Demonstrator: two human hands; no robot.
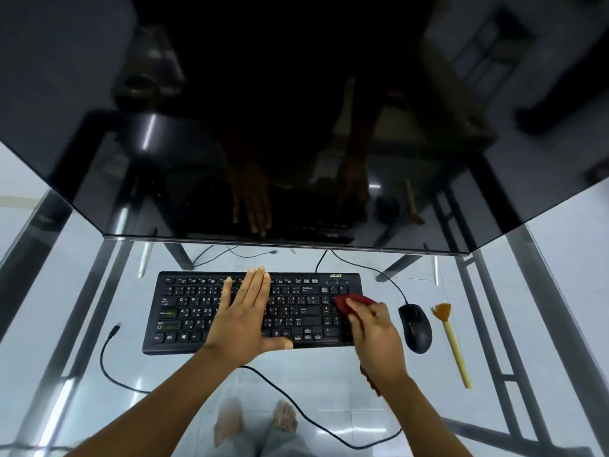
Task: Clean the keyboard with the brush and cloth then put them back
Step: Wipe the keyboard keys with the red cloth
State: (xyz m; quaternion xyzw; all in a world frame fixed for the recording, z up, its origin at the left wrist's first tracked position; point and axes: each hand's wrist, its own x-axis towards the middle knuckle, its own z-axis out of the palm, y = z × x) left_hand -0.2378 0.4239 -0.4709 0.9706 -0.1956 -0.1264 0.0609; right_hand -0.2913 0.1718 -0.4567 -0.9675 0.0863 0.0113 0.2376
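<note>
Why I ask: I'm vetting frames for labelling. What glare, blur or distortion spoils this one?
Head view, glare: the glossy dark monitor mirrors the left hand and keyboard; head view, distortion: the wide lens bows the monitor's edges and the glass table's frame; head view, blur: the right hand and red cloth look slightly smeared, the feet under the glass softer.

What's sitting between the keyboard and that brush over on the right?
A black mouse lies between the keyboard and the brush, shown in the head view.
</note>
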